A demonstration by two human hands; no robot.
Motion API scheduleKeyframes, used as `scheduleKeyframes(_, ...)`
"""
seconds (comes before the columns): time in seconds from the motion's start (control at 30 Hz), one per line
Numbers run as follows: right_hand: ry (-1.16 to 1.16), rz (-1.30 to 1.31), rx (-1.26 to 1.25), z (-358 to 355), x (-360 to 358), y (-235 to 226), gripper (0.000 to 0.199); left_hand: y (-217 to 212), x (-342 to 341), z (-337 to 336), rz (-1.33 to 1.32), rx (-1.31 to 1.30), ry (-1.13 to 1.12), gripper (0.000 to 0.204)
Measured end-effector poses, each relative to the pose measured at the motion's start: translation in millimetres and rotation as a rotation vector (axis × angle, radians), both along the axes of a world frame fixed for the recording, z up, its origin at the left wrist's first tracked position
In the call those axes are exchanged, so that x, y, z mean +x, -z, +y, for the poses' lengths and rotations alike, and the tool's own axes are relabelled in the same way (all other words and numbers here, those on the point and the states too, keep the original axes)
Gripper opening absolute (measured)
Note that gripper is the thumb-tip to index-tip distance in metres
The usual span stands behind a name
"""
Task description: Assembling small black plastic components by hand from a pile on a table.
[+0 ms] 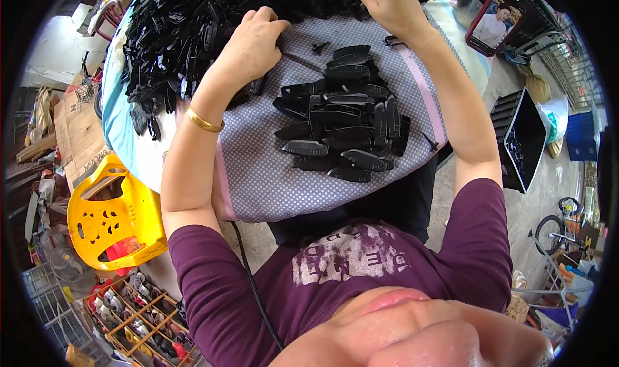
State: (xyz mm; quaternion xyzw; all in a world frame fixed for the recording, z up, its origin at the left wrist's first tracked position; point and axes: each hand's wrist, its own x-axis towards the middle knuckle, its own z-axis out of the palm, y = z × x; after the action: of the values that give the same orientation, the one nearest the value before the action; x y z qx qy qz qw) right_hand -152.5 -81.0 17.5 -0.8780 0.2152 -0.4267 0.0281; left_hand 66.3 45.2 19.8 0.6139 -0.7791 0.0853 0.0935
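Nearest, a maroon shirt sleeve leads up each side to bare forearms; the left wrist carries a thin gold bangle. Between the forearms, short of the fingers, a neat stack of flat, glossy black plastic pieces lies on a grey cloth with fine white dots, pink-banded at its edges, which covers the table. These pieces are oblong, tapered at one end and laid in overlapping rows.

Farther on, the left hand rests knuckles-up at the edge of a large loose heap of black plastic parts; its fingers are curled together over a few dark pieces beneath the palm, though just what they clamp is hidden. The right hand reaches into the same heap at the far edge of the cloth, fingers bent down among the parts; whether they grip one I cannot tell. A single small black bit lies between the two hands.

Well to the left of the fingers, a yellow moulded plastic chair with cut-out holes stands on the floor. Beyond the right hand, a phone in a red case is propped up, and to the right of it sits a dark rectangular tray holding a few small black parts.
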Motion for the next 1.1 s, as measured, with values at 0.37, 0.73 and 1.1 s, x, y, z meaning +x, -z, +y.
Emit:
scheduleKeyframes(0.37,-0.379,-0.069,0.499,34,27,16,0.025,-22,2,4,0.376,0.12,0.062,0.036)
scheduleKeyframes(0.73,-0.484,-0.275,0.91,51,33,9,0.025,-9,-4,-5,1.841,0.195,0.25,0.032)
scheduleKeyframes(1.1,-0.458,-0.357,0.818,53,31,7,0.025,-15,-16,3,1.463,0.04,0.212,0.032)
